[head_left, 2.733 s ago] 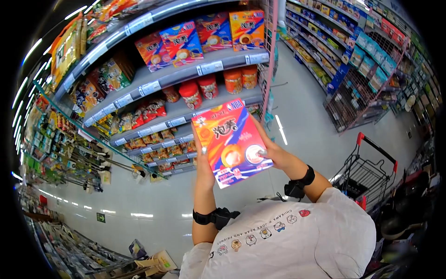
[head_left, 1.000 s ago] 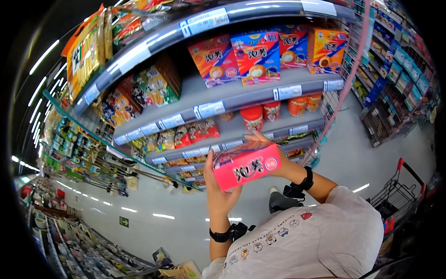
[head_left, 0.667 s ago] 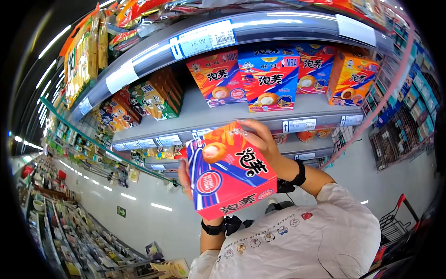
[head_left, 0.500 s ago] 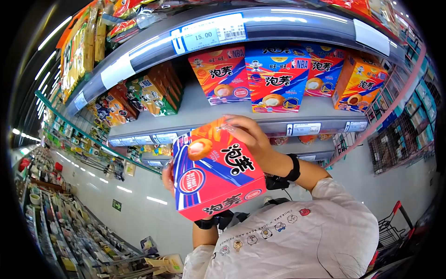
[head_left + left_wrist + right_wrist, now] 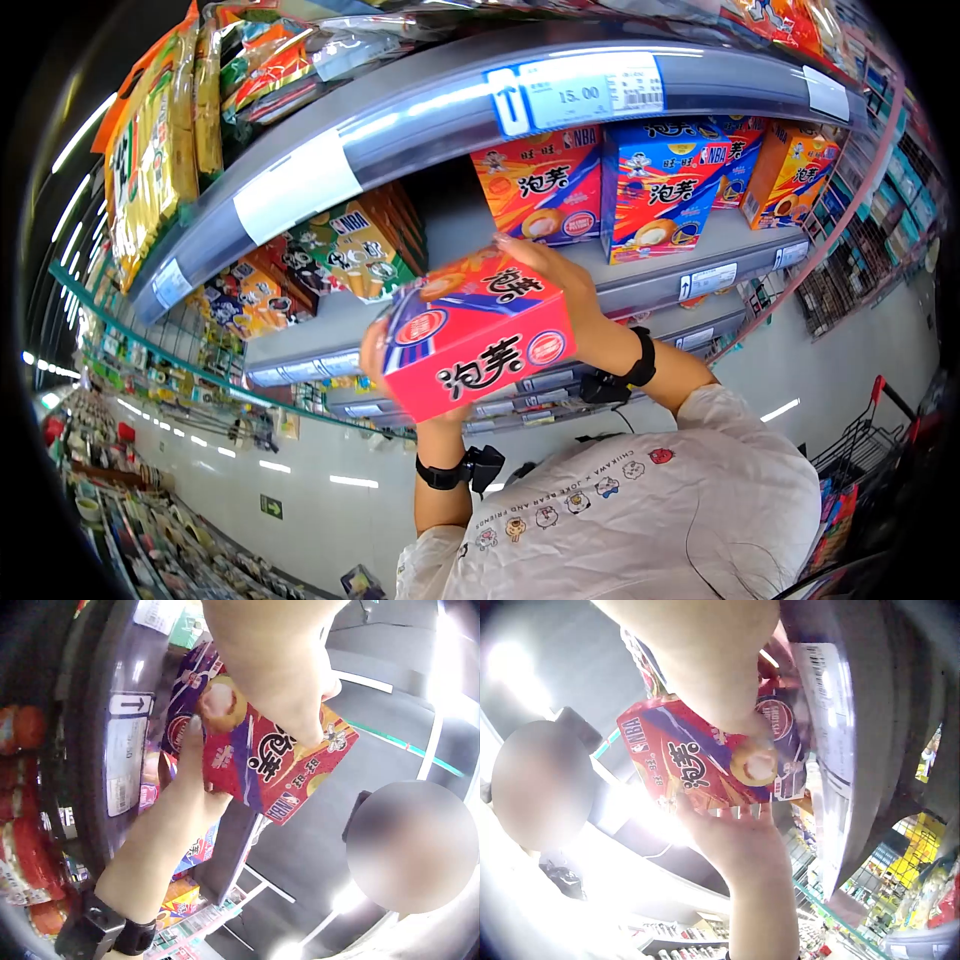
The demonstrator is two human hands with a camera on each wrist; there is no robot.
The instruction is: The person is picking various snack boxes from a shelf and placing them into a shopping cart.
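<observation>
At a grey shop shelf (image 5: pixel 640 298), a pink, blue and orange cardboard box (image 5: pixel 482 365)

Left hand (image 5: pixel 739 844) and right hand (image 5: pixel 562 288) grip its opposite sides, fingers curled. It tilts in front of the shelf's edge, near upright red and blue cardboard boxes (image 5: pixel 545 190)

bright ceiling lights (image 5: pixel 448 656) shine above grey shelving (image 5: pixel 420 115) and pale floor (image 5: pixel 325 520).
</observation>
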